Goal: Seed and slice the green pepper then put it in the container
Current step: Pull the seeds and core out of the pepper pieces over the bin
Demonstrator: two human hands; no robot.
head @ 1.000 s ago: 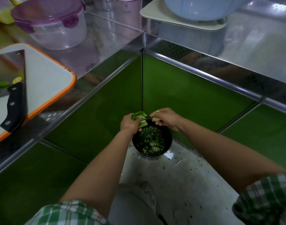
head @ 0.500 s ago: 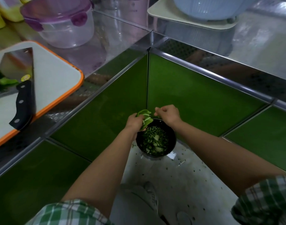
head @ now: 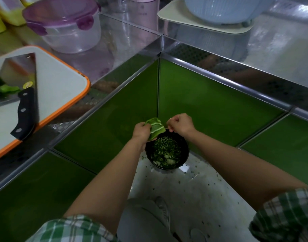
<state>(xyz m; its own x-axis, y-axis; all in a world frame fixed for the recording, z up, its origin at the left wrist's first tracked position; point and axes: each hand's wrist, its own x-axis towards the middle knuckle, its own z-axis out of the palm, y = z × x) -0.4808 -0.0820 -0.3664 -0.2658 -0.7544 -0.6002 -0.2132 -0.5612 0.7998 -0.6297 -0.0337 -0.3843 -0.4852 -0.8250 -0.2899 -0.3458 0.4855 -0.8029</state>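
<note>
Holds the green pepper piece (head: pixel 155 130) clamped in the left hand (head: pixel 141 132) grip at centre frame, pale ribs upward, long axis running down toward the black bowl (head: pixel 187 151) rim, with the right hand (head: pixel 180 124) grip pinched on its right edge.

The frame's left edge is cutting off the pepper pieces (head: pixel 0 85) on the cutting board (head: pixel 62 81), and the top edge is cropping the blue bowl (head: pixel 224 9). At centre, the left hand (head: pixel 141 131) is covering part of the pepper chunk (head: pixel 155 128) it is gripping. Whether the right hand (head: pixel 180 124) is pinching anything is showing too small to tell.
</note>
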